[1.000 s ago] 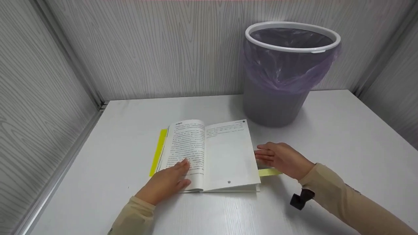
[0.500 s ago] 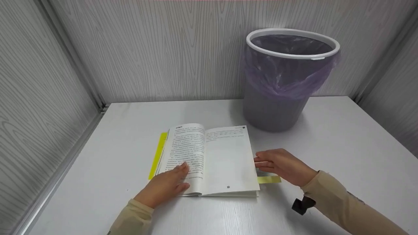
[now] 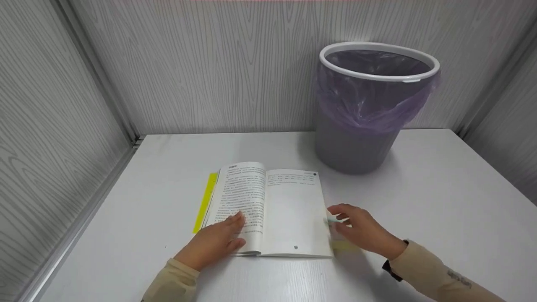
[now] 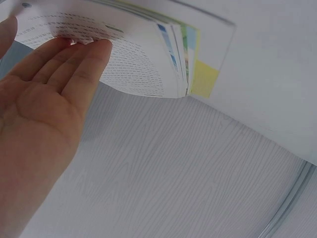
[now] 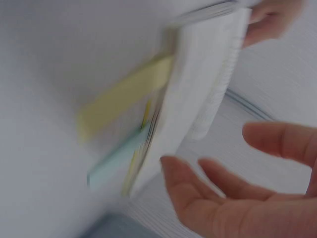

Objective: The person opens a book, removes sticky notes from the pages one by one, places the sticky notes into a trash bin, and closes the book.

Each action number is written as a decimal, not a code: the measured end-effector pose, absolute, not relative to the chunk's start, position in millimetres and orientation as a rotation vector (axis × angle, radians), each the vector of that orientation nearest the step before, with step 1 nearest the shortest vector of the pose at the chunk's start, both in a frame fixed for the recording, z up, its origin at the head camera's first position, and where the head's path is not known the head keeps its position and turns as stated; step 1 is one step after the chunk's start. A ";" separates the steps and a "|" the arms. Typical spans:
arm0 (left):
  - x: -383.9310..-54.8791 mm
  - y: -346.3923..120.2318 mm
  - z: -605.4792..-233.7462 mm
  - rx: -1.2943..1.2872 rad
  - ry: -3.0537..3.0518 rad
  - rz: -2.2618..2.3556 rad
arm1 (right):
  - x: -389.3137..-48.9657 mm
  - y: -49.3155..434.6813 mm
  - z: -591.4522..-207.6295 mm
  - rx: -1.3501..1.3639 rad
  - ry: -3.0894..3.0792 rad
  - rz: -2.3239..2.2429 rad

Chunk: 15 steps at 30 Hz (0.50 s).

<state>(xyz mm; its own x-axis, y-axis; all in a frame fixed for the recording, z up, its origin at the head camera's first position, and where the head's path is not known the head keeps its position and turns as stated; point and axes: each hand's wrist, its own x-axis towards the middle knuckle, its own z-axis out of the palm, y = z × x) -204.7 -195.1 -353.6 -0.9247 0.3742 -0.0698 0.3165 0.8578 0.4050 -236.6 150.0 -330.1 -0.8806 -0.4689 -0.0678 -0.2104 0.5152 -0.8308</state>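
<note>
An open book (image 3: 293, 214) lies on the white table, printed text on its left page and a mostly blank right page. My left hand (image 3: 212, 243) rests on the lower left page, fingers straight, as the left wrist view (image 4: 59, 99) also shows. Just off the book's right edge is my right hand (image 3: 361, 228). Its thumb and fingers are apart with nothing between them in the right wrist view (image 5: 237, 193). A pale yellow strip (image 5: 124, 96) and a mint-green strip (image 5: 116, 156) stick out from the pages on that side. The right wrist view is blurred.
Behind the book to the right stands a grey trash bin (image 3: 352, 151) with a white rim and a purple liner bag (image 3: 361, 109). A bright yellow strip (image 3: 204, 203) shows along the book's left side. Wood-grain panels (image 3: 226, 75) enclose the table (image 3: 168, 155).
My right hand has come slightly nearer the front, its thumb now spread from the fingers. The mint-green strip has come into view, and the right page lies lower. My left hand stays put.
</note>
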 end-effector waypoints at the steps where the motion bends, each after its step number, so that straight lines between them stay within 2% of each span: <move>1: -204.8 -194.9 -353.9 0.534 2.885 0.589 | -234.5 149.8 -331.1 -0.577 2.512 -1.267; 8: -206.4 -194.7 -355.7 0.550 2.902 0.564 | -223.9 160.9 -332.6 -0.388 2.049 -1.552; 15: -206.0 -196.7 -355.1 0.599 2.913 0.583 | -224.6 166.5 -336.8 -0.350 1.895 -1.679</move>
